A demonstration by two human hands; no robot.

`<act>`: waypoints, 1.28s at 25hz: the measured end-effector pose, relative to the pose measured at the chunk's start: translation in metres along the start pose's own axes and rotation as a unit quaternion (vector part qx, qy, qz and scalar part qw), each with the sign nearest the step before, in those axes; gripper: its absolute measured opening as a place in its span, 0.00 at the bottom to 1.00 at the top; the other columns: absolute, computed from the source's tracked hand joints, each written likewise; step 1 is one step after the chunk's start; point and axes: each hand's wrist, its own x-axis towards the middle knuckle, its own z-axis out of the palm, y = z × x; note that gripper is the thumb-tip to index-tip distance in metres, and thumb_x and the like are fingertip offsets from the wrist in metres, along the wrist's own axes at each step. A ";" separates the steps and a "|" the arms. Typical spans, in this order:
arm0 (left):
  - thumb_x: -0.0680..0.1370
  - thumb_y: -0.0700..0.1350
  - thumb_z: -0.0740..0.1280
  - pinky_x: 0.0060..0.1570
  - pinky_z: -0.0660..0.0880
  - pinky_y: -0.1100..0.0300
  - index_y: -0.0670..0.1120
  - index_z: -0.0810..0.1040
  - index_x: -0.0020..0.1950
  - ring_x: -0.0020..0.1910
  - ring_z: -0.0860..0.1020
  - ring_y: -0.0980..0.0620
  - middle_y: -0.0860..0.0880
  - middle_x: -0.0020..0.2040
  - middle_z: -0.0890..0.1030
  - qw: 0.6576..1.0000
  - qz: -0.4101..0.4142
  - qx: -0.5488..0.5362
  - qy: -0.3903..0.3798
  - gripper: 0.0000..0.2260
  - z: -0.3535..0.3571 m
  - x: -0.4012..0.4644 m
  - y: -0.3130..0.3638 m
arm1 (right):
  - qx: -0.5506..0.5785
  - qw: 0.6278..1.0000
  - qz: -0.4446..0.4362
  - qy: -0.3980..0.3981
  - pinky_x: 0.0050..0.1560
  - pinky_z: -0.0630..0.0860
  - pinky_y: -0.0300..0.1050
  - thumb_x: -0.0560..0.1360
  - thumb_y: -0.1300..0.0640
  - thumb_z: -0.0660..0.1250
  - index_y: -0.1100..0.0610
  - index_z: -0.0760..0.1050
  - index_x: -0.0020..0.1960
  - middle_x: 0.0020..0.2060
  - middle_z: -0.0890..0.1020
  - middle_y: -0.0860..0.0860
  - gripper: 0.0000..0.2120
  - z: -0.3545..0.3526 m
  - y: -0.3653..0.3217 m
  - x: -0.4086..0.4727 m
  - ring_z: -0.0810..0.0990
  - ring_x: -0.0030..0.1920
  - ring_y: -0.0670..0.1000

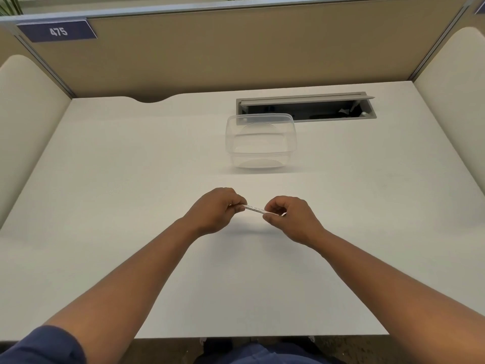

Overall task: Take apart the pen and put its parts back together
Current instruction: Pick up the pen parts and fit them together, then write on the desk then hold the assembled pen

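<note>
A thin white pen (254, 208) with small print along its barrel is held level above the middle of the white desk (131, 179). My left hand (215, 212) pinches its left end between thumb and fingers. My right hand (291, 219) grips the right end, where a short bit of the barrel pokes out past the fingers. Both ends of the pen are hidden inside the hands, so I cannot tell whether a cap or tip is on.
A clear, empty plastic container (261, 140) stands on the desk beyond the hands. Behind it a grey cable hatch (305, 106) lies open in the desktop. Beige partition walls (236, 48) close off the back and both sides. The desk's front edge runs near my body.
</note>
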 end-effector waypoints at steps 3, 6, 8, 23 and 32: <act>0.82 0.47 0.65 0.46 0.75 0.50 0.51 0.83 0.54 0.45 0.75 0.52 0.53 0.44 0.80 1.000 0.009 0.014 -0.004 0.08 0.001 0.006 0.003 | -0.076 0.996 -0.052 0.001 0.38 0.75 0.43 0.75 0.52 0.71 0.49 0.82 0.45 0.34 0.82 0.43 0.02 0.005 -0.012 0.004 0.77 0.37 0.43; 0.82 0.47 0.65 0.47 0.76 0.49 0.52 0.83 0.54 0.46 0.75 0.51 0.54 0.45 0.80 1.000 0.014 0.018 -0.010 0.07 0.000 0.011 0.006 | -0.145 0.985 -0.090 0.004 0.37 0.73 0.51 0.77 0.51 0.68 0.51 0.80 0.42 0.29 0.77 0.47 0.06 0.010 -0.018 0.009 0.72 0.33 0.47; 0.81 0.47 0.67 0.49 0.75 0.50 0.52 0.84 0.55 0.49 0.74 0.51 0.54 0.47 0.80 1.000 0.019 0.010 -0.003 0.07 0.000 0.013 0.005 | -0.158 0.982 -0.101 0.005 0.35 0.69 0.50 0.78 0.52 0.67 0.50 0.78 0.42 0.26 0.74 0.47 0.07 0.013 -0.019 0.011 0.70 0.32 0.47; 0.81 0.45 0.67 0.67 0.70 0.44 0.45 0.72 0.74 0.71 0.70 0.44 0.45 0.72 0.73 0.993 -0.060 0.028 0.099 0.21 0.062 0.008 -0.038 | 0.258 0.958 0.115 0.048 0.46 0.80 0.47 0.78 0.60 0.71 0.55 0.82 0.48 0.36 0.78 0.47 0.02 0.019 0.003 0.024 0.76 0.39 0.50; 0.83 0.56 0.56 0.74 0.55 0.48 0.52 0.66 0.78 0.79 0.58 0.45 0.48 0.79 0.65 0.985 -0.073 0.140 0.070 0.23 0.090 0.015 -0.070 | 0.148 0.982 0.040 0.110 0.40 0.74 0.33 0.77 0.57 0.70 0.45 0.80 0.47 0.34 0.83 0.38 0.06 0.018 0.016 0.034 0.79 0.37 0.40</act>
